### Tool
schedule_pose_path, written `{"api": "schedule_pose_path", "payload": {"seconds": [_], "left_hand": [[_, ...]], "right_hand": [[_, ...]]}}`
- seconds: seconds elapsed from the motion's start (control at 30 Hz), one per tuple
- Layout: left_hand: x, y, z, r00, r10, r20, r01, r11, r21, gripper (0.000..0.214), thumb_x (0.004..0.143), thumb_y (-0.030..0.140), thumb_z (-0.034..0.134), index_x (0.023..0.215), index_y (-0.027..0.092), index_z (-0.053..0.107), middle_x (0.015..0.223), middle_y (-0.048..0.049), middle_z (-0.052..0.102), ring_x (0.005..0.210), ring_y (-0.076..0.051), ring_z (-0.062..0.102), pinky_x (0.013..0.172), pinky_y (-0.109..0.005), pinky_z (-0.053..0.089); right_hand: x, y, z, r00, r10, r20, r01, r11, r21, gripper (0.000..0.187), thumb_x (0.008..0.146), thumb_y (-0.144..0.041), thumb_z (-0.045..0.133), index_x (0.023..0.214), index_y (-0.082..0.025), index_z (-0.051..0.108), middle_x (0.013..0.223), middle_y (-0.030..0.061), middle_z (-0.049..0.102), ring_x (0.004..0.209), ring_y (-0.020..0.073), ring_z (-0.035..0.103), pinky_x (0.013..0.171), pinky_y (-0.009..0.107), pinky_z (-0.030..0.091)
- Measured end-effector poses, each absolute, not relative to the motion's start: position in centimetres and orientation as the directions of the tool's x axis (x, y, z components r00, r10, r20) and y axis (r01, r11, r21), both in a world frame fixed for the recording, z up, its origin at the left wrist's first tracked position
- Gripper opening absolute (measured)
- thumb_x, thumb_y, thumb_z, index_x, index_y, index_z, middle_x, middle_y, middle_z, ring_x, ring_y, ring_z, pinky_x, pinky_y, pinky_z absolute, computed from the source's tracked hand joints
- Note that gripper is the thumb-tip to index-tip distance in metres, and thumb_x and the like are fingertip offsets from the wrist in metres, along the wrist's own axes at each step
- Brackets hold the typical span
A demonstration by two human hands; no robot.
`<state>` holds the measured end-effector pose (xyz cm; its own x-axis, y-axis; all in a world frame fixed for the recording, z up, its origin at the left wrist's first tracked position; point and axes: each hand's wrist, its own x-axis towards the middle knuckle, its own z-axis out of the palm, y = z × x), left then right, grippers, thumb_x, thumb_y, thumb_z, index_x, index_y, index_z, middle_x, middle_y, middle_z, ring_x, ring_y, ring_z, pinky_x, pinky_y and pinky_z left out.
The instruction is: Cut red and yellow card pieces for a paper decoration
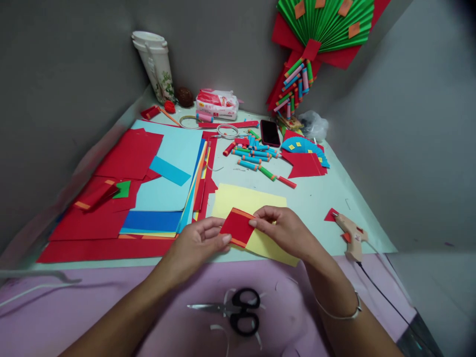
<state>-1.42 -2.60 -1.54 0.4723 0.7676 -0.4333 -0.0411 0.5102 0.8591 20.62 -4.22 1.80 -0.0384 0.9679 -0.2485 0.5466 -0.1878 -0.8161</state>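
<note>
Between my two hands is a small red paper piece (238,228) with orange strips along its upper and lower edges. My left hand (203,240) pinches its left side, thumb in front. The right side is gripped by my right hand (278,225) between thumb and fingers. Beneath it lies a pale yellow sheet (256,196). Black-handled scissors (226,308) rest closer to me on the pink surface, among thin white paper scraps.
A beige glue gun (353,235) stands at the right, its cord trailing down. Several rolled paper tubes (256,153) lie behind the yellow sheet, near a phone (269,133). Stacked coloured paper (167,163) covers the left. A green fan decoration (327,25) leans at the back wall.
</note>
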Motion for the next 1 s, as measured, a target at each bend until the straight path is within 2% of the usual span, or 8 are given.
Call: {"api": "schedule_pose_path", "payload": {"seconds": [0.07,0.2,0.5,0.77,1.0], "left_hand": [[-1.32,-2.74,-1.44,0.505,0.738,-0.448,-0.045,0.541,0.840,0.047,0.073,0.036,0.080,0.110,0.016,0.060,0.106,-0.0083,0.074,0.090,-0.022,0.072,0.087,-0.034,0.054],[-0.99,-2.81,-0.96,0.477,0.733,-0.485,-0.024,0.562,0.827,0.049,0.071,0.037,0.080,0.108,0.013,0.059,0.100,-0.0101,0.076,0.092,-0.024,0.073,0.088,-0.034,0.055],[-0.97,-2.70,-0.98,0.417,0.755,-0.506,-0.005,0.559,0.829,0.037,0.071,0.042,0.079,0.095,0.019,0.064,0.080,-0.0027,0.078,0.076,-0.020,0.075,0.080,-0.031,0.058],[-0.80,-2.75,-0.73,0.376,0.764,-0.525,-0.014,0.571,0.821,0.039,0.066,0.042,0.082,0.092,0.018,0.067,0.076,-0.0034,0.077,0.074,-0.022,0.074,0.081,-0.036,0.058],[-0.96,-2.70,-0.73,0.389,0.768,-0.509,0.001,0.552,0.834,0.035,0.068,0.044,0.080,0.088,0.019,0.066,0.078,-0.0040,0.077,0.075,-0.021,0.074,0.080,-0.034,0.057]], "right_hand": [[21.02,-4.07,1.94,-0.019,0.961,-0.277,0.534,-0.224,-0.815,0.017,0.085,-0.035,0.065,0.077,-0.019,0.068,0.071,-0.0022,0.064,0.063,0.0113,0.051,0.056,0.022,0.037],[21.25,-4.00,2.04,-0.013,0.953,-0.303,0.519,-0.253,-0.816,0.018,0.084,-0.036,0.065,0.076,-0.019,0.068,0.070,-0.0023,0.063,0.061,0.0106,0.049,0.053,0.021,0.035],[21.16,-4.13,1.88,-0.020,0.946,-0.323,0.498,-0.271,-0.824,0.019,0.083,-0.038,0.065,0.080,-0.019,0.068,0.071,-0.0016,0.062,0.063,0.0112,0.049,0.055,0.021,0.037],[21.18,-4.00,1.84,-0.033,0.945,-0.325,0.502,-0.265,-0.823,0.020,0.083,-0.038,0.064,0.081,-0.019,0.068,0.073,-0.0008,0.063,0.063,0.0121,0.051,0.055,0.022,0.038],[21.25,-3.90,1.52,-0.034,0.942,-0.333,0.500,-0.272,-0.822,0.021,0.083,-0.039,0.064,0.082,-0.019,0.068,0.072,-0.0006,0.062,0.062,0.0124,0.051,0.055,0.022,0.038]]}}
